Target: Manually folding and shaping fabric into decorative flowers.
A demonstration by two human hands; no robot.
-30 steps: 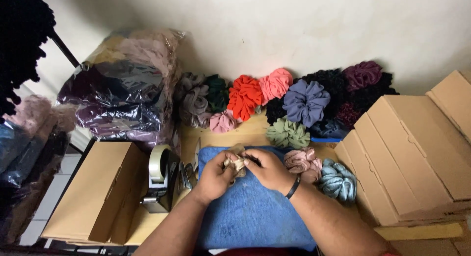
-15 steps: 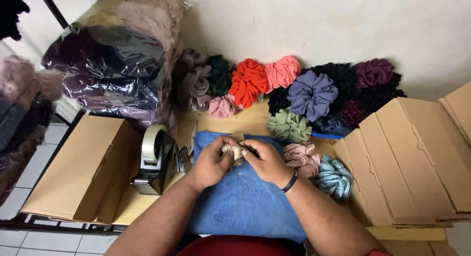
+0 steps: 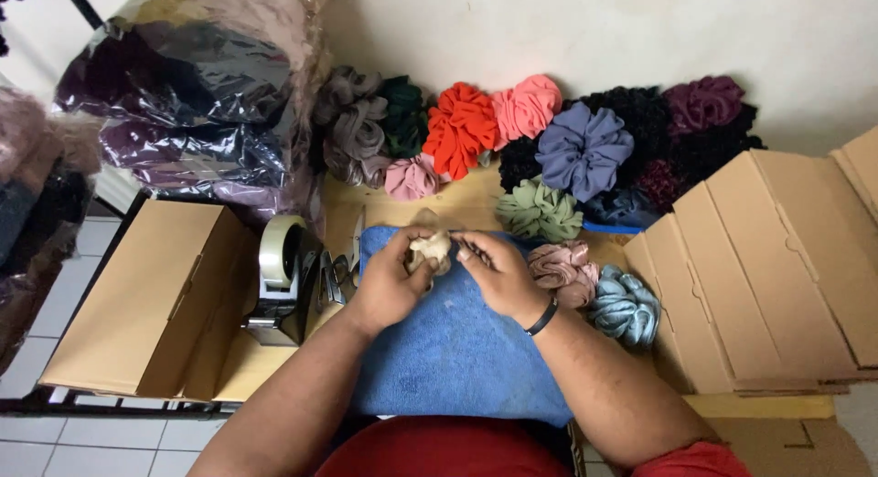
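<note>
Both hands meet over a blue towel spread on the wooden table. My left hand grips a small beige fabric scrunchie, bunched up between its fingers. My right hand, with a black band on the wrist, pinches the same scrunchie from the right side. Just right of my right hand lie a dusty pink scrunchie and a light blue scrunchie.
A tape dispenser stands left of the towel, beside a closed cardboard box. Flat cardboard boxes are stacked at the right. Several coloured scrunchies line the wall. Plastic bags of fabric fill the far left.
The view has shifted slightly, so everything sits lower and nearer. Both hands stay together on the beige scrunchie, working it between the fingers over the towel.
</note>
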